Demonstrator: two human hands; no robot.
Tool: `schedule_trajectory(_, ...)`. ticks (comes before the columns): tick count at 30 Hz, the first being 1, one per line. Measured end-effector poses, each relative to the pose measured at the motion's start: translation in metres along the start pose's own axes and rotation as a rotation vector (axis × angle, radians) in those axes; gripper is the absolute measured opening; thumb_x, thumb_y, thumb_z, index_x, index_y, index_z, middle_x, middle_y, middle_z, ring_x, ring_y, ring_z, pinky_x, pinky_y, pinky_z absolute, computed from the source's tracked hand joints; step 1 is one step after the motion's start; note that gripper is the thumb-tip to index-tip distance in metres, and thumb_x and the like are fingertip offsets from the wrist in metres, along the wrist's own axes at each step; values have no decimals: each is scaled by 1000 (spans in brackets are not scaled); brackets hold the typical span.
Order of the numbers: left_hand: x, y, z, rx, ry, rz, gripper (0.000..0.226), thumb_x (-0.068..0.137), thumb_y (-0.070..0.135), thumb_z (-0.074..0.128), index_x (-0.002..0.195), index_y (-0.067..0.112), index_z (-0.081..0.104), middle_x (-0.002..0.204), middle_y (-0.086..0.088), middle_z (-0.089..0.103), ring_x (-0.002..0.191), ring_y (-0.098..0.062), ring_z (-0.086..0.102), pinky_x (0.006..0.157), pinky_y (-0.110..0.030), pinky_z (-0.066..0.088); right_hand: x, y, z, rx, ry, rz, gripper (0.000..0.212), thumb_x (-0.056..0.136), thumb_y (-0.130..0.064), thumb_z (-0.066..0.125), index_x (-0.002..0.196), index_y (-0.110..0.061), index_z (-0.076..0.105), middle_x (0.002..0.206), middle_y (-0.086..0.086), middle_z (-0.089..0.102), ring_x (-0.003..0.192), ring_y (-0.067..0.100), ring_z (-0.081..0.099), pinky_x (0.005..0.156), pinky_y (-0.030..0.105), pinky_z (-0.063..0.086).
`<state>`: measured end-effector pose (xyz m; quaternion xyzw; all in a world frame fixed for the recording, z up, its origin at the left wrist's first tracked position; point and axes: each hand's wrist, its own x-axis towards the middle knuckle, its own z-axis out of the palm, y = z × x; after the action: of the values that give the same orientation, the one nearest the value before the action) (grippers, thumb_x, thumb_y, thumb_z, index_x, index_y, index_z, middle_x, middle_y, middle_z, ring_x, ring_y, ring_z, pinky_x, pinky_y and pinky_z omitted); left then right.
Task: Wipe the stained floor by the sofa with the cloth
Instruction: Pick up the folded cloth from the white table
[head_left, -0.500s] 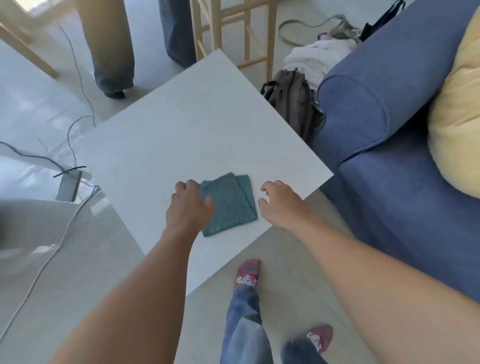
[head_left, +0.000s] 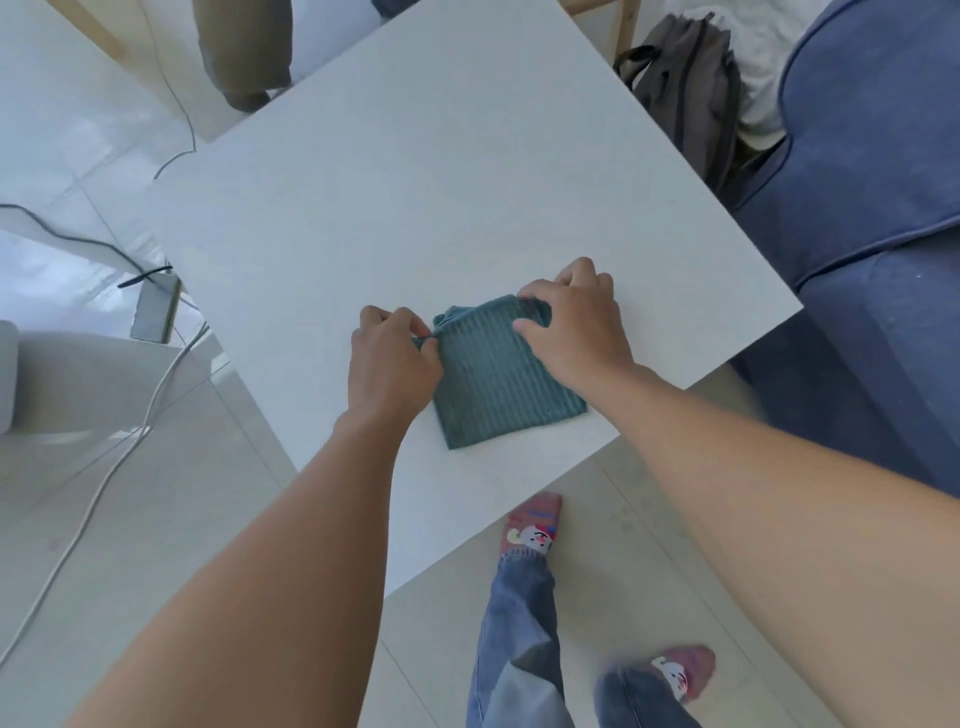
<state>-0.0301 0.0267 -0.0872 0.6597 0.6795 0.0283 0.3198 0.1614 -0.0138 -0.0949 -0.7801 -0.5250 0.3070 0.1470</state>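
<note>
White cables (head_left: 111, 470) cross the floor at lower left. Mid-frame, the left hand (head_left: 389, 358) pinches the folded teal cloth (head_left: 498, 384) at its left edge; the right hand (head_left: 576, 327) grips its top corner. The cloth lies near the white table (head_left: 415, 182)'s lower edge; the blue sofa (head_left: 872, 208) crowds the right.

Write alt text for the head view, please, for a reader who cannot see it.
Both hands, left hand and right hand, pinch the far corners of a folded teal cloth lying on a white table. A blue sofa stands to the right, with pale floor below.
</note>
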Motion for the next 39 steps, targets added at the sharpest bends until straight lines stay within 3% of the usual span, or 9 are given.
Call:
schedule_trajectory(3,-1,1,-6,40,-30,40,14,96,23,52,104,15,59,94,7,52,105,-27,52,79,-39,46,2,-4,1,72,34,28,3,91,-21,70,94,-21,72,107,-1,46,108,21,40,88,33,46)
schedule_trajectory(7,-4,7,-14,-71,-28,58,8,97,22,51,101,15,50,89,3,58,87,-23,58,69,-36,48,-3,-4,-9,251,38,60,2,91,-18,67,89,-19,67,101,-3,56,103,17,45,68,14,37)
schedule_trajectory(11,-4,17,-14,-266,-20,91,14,97,20,58,109,19,51,98,7,56,77,-11,60,58,-23,43,-15,5,-18,382,44,119,7,94,-19,62,88,-18,58,76,13,66,66,27,58,57,35,48)
schedule_trajectory(14,4,24,-8,-277,-33,101,17,94,20,63,108,22,53,98,7,57,74,-17,62,59,-25,44,-18,16,-20,396,77,164,5,96,-17,60,92,-15,59,73,11,63,64,25,57,59,36,50)
schedule_trajectory(18,17,24,1,-247,-23,38,16,92,13,62,104,22,56,101,1,61,84,-29,67,70,-39,54,-13,31,-14,367,107,226,4,97,-13,59,94,-9,59,66,3,53,61,20,51,61,36,49)
schedule_trajectory(23,15,18,5,-145,33,-52,27,93,33,60,113,15,59,112,-3,59,95,-16,51,78,-28,38,-3,35,-6,354,161,207,2,94,-11,63,93,-12,65,73,2,57,65,18,52,64,32,46)
schedule_trajectory(30,9,28,11,-191,-5,-10,41,92,41,63,131,29,58,120,3,41,88,-6,53,84,-27,41,1,31,-7,388,101,119,8,90,-17,69,94,-24,72,89,-6,61,73,11,59,71,27,48)
schedule_trajectory(36,19,37,11,-88,-61,38,39,88,37,68,126,35,61,120,5,35,122,-19,36,87,-29,37,-6,34,-14,471,61,129,6,92,-13,66,91,-19,68,76,-5,70,65,14,62,69,32,52)
schedule_trajectory(39,20,35,8,-6,-82,65,41,87,38,68,127,40,60,130,1,35,123,-25,32,98,-33,31,-8,34,-17,523,-3,116,12,93,-11,62,88,-22,59,53,-17,57,48,8,44,58,30,38)
